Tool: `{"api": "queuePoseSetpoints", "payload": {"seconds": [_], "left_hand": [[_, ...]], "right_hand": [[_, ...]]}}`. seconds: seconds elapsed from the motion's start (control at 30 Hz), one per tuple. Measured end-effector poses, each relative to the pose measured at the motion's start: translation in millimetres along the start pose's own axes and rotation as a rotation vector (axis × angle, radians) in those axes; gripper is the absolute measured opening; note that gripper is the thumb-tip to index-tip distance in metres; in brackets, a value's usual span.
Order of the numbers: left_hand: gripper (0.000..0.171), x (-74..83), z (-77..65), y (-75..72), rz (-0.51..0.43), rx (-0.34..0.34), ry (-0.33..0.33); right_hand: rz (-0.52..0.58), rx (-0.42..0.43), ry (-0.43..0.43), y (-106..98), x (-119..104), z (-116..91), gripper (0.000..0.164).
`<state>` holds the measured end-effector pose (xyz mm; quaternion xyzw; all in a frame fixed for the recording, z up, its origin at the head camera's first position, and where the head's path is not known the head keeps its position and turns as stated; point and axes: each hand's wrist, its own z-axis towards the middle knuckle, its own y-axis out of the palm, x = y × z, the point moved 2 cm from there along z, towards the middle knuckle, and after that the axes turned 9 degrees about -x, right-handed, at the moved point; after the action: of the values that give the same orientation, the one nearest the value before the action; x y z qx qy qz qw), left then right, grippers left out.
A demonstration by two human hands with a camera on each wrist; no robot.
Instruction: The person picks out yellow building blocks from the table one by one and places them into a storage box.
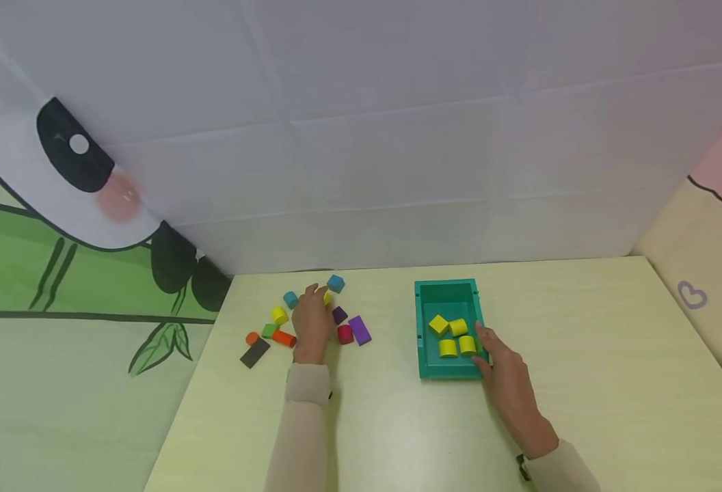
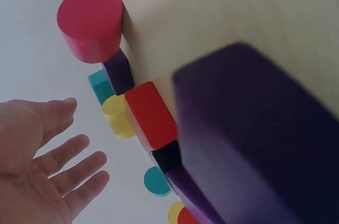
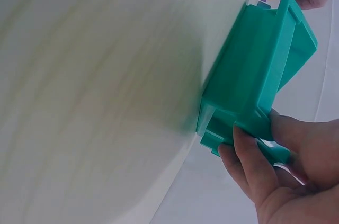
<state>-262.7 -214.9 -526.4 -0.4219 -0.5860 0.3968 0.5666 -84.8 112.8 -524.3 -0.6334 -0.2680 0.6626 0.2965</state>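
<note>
"Box (image 1: 450,372) first; what is it like, and who has it?"

"It is green and sits on the pale table (image 1: 613,355); the right hand (image 1: 511,383) grips its right wall, at the end close to the person; fingers are on both sides of that wall."

"What is in it?"

"Four yellow blocks (image 1: 448,348) that I can see; three are round like little drums, and one shows corners; a bit of the inside is behind the fingers, so I can't tell what is tucked there."

"And the left hand (image 1: 313,321)?"

"It hangs over the pile, well apart from the box; its fingers are loose and a bit spread – they hold no block; a yellow block (image 1: 327,298) is just beside them."

"What else is in the pile?"

"Lots; a blue block (image 1: 336,283) lies at the far side; a dark purple block (image 1: 339,314), a red round block (image 1: 345,334) and a long purple block (image 1: 359,330) lie to the right of the hand; to the left are a green block (image 1: 269,331), an orange tube (image 1: 284,338) and a dark flat block (image 1: 254,352)."

"And behind?"

"A pale sheet (image 1: 398,137) with creases; a big drawn eye (image 1: 78,143) is on the left."
</note>
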Motion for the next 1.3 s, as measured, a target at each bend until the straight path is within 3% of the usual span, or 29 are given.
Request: {"api": "queuePoseSetpoints", "payload": {"seconds": [0.33,0.67,1.0,1.3], "left_hand": [[0.041,-0.6,5.5,-3.4,0.0,-0.006,0.017],[0.039,-3.0,8.2,-0.1,-0.075,-0.07,0.023],[0.03,-5.1,11.1,0.1,-0.092,-0.039,0.064],[0.028,-7.5,15.8,6.1,-0.127,-0.059,0.047]], "right_hand": [[0.004,-0.004,0.002,1,1,1,0.069],[-0.002,0.004,-0.01,1,2,0,0.07],[-0.006,0.014,-0.01,2,2,2,0.07],[-0.004,0.01,-0.012,2,4,2,0.07]]}}
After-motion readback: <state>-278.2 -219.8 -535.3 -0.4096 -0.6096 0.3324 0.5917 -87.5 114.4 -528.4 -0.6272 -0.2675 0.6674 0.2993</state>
